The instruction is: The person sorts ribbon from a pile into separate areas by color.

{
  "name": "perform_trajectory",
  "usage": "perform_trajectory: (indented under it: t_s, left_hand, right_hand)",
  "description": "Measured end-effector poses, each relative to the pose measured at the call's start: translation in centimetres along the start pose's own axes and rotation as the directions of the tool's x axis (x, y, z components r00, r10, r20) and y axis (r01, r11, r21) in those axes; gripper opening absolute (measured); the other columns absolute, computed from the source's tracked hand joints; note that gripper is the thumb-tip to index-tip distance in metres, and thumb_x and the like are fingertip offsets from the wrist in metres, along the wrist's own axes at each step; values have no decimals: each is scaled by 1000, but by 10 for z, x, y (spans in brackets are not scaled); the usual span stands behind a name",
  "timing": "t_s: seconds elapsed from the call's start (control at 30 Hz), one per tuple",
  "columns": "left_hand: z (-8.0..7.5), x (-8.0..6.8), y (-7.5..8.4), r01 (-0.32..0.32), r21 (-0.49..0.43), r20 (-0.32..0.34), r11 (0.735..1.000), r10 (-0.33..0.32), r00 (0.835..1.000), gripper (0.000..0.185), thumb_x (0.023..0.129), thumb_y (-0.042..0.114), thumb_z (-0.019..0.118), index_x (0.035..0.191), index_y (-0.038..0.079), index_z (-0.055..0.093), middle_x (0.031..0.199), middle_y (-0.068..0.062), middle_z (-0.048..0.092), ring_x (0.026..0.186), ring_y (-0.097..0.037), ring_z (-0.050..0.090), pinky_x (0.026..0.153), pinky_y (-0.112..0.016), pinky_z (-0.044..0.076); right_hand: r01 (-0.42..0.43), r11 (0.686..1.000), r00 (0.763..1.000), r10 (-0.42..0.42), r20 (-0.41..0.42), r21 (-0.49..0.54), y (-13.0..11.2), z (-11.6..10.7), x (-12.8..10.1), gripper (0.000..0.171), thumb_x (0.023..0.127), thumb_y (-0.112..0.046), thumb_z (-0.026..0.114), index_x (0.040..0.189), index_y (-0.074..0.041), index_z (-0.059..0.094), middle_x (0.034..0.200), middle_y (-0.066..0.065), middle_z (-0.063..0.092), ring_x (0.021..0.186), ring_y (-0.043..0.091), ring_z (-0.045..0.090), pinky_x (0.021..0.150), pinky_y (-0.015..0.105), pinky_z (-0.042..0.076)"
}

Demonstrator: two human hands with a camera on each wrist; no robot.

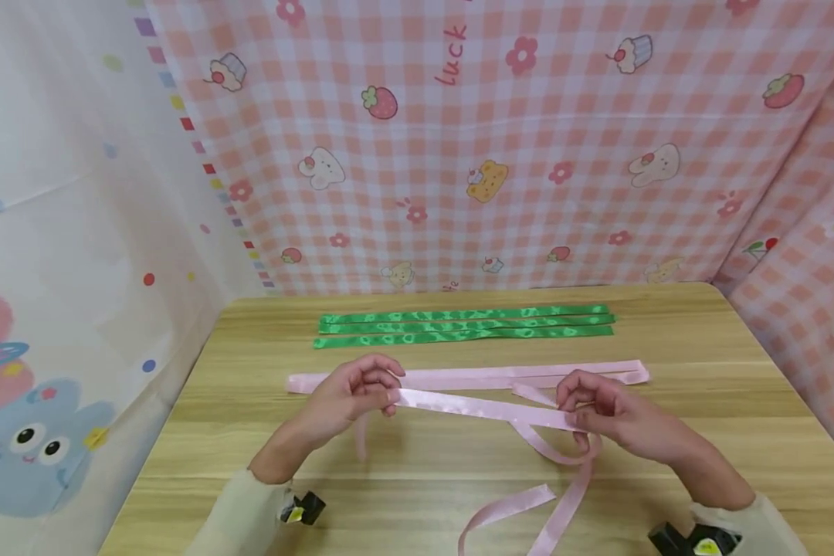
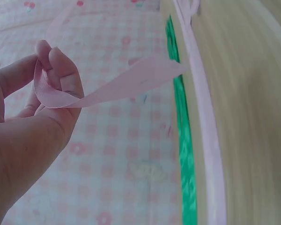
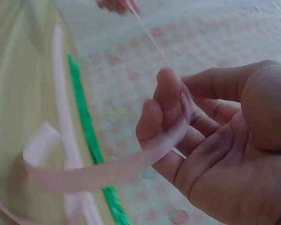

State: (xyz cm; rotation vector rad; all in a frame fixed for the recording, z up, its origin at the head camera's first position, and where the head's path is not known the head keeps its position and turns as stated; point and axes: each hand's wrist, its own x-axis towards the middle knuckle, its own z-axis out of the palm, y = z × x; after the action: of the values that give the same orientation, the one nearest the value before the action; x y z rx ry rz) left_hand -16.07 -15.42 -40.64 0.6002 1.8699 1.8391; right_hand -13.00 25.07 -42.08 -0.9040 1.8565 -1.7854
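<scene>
A shiny pink ribbon stretches between both hands above the table. My left hand pinches it between thumb and fingers, and a short tail hangs below that hand. With thumb and fingertips, my right hand grips the other end of the taut stretch. From the right hand the ribbon loops down, and loose lengths curl toward the table's front. In the right wrist view, the loose ribbon bows out past the right hand. The left wrist view shows the ribbon running through the left hand.
Behind the hands lies a folded pink ribbon across the wooden table. Farther back, several green ribbon strips lie side by side. A checked pink cloth hangs along the table's back edge, with a white printed cloth at left.
</scene>
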Motion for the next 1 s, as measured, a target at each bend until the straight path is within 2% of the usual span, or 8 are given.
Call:
perform_trajectory:
  t_s: [0.2, 0.33, 0.43, 0.57, 0.73, 0.87, 1.0]
  left_hand:
    - [-25, -19, 7, 0, 64, -96, 998, 6, 995, 26, 97, 0, 58, 123, -2, 53, 100, -8, 63, 83, -16, 66, 80, -30, 57]
    - [-40, -31, 9, 11, 125, -149, 992, 8, 989, 28, 97, 5, 61, 122, -1, 53, 98, -6, 65, 83, -18, 66, 80, -32, 58]
    - [-49, -37, 8, 44, 170, -195, 984, -10, 981, 29, 96, 10, 66, 121, 2, 54, 96, -5, 65, 81, -20, 64, 77, -30, 57]
    - [-58, -43, 5, 95, 220, -250, 971, -38, 967, 29, 94, 12, 68, 118, 3, 56, 92, -4, 64, 75, -16, 61, 70, -25, 53]
    - [-73, -47, -2, 138, 242, -294, 961, -63, 954, 29, 95, 12, 67, 119, 0, 57, 92, -3, 65, 73, -12, 59, 66, -24, 51]
    - [-87, -51, -7, 174, 238, -354, 955, -81, 932, 29, 93, 13, 70, 117, 2, 58, 89, 1, 66, 71, -12, 58, 61, -22, 48]
    - [-101, -57, -14, 192, 239, -383, 952, -89, 919, 27, 92, 14, 70, 115, 4, 59, 87, 4, 66, 71, -10, 58, 62, -22, 49]
  right_hand:
    - [9, 997, 997, -15, -78, -72, -17, -22, -16, 13, 97, 12, 48, 108, 4, 50, 85, -2, 62, 62, 24, 48, 50, 36, 44]
    - [19, 993, 993, -33, -117, -120, -22, -32, -22, 15, 96, 14, 48, 106, 2, 51, 81, 0, 58, 60, 27, 40, 47, 39, 35]
    - [18, 986, 990, -41, -138, -167, -25, -40, -27, 16, 96, 15, 49, 106, 3, 52, 83, 1, 60, 65, 18, 49, 52, 32, 42]
    - [-4, 976, 982, -36, -183, -217, -28, -50, -31, 14, 95, 15, 50, 106, 6, 53, 89, 4, 64, 81, 9, 61, 71, 24, 52]
    - [-61, 967, 971, 0, -239, -247, -27, -61, -33, 9, 96, 11, 52, 105, 8, 52, 89, 3, 65, 81, 9, 62, 72, 23, 53]
    - [-112, 957, 961, 36, -274, -269, -20, -71, -35, 8, 96, 8, 55, 104, 8, 52, 89, 5, 66, 80, 9, 63, 71, 24, 54]
    - [-190, 933, 938, 82, -337, -304, -13, -80, -39, 8, 97, 3, 58, 103, 5, 53, 88, 5, 67, 78, 8, 63, 66, 25, 51]
